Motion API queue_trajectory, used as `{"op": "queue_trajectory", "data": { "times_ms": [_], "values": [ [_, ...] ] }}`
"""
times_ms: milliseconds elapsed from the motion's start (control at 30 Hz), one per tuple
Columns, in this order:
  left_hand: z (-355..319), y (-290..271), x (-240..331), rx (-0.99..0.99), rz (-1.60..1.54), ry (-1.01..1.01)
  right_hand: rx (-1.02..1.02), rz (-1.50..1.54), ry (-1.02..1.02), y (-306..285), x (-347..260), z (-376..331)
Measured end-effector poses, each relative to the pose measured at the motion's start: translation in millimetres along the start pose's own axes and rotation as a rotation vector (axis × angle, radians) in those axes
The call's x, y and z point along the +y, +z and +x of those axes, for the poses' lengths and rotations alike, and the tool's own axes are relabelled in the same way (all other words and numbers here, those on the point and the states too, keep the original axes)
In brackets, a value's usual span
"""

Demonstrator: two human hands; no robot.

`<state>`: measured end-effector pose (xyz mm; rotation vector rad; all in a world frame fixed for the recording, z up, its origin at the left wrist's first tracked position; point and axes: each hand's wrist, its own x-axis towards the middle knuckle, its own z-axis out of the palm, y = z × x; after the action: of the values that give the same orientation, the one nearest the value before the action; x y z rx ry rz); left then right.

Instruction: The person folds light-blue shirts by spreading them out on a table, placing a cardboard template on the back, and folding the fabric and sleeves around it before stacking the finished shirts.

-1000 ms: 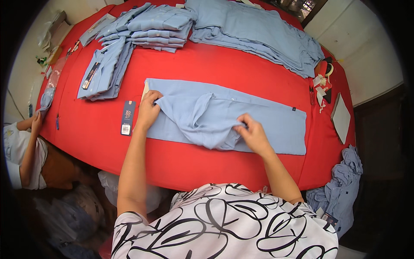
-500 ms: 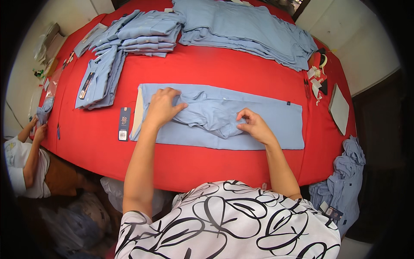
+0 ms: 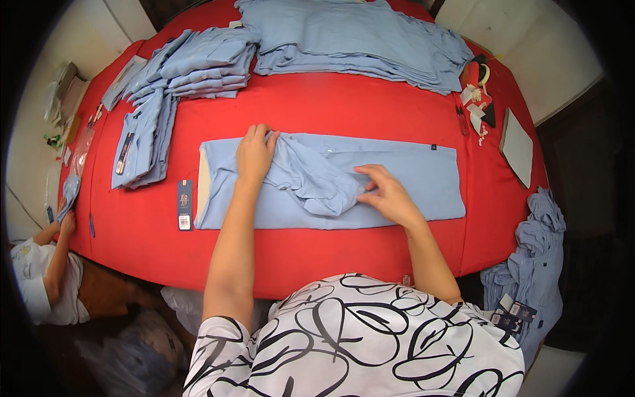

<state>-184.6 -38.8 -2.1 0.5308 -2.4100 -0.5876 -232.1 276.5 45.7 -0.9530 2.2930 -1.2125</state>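
Note:
A light blue shirt (image 3: 410, 182) lies folded into a long strip across the red table, with cream card or lining showing at its left end. A rumpled sleeve (image 3: 311, 182) is bunched over its middle. My left hand (image 3: 256, 153) closes its fingers on the fabric at the sleeve's upper left. At the sleeve's right end is my right hand (image 3: 390, 198), thumb and forefinger apart, the thumb touching the cloth. Just left of the shirt rests a dark blue hang tag (image 3: 184, 205).
Folded blue shirts (image 3: 205, 63) are stacked at the far left, with more (image 3: 145, 142) nearer. A wide pile of blue garments (image 3: 357, 46) spans the back. A grey board (image 3: 516, 147) and a draped garment heap (image 3: 532, 264) are at right. Another person's hands (image 3: 63, 225) work at the left edge.
My left hand has shifted up and slightly right with the fabric, drawing the sleeve into a slant. My right hand's fingers have spread a little. The whole view has shifted slightly.

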Motion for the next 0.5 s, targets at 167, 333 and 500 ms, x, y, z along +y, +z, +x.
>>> {"op": "queue_trajectory", "data": {
  "times_ms": [167, 333, 500],
  "values": [
    [-12, -16, 22, 0.256, 0.078, 0.215, 0.505, -0.526, 0.266, -73, 69, -51],
    [-65, -16, 101, -0.206, -0.214, 0.475, 0.621, -0.823, 0.736, -96, 105, -98],
    [-95, 15, 110, -0.326, 0.068, 0.503, 0.66, -0.619, 0.699, -100, 125, -102]
  ]
}}
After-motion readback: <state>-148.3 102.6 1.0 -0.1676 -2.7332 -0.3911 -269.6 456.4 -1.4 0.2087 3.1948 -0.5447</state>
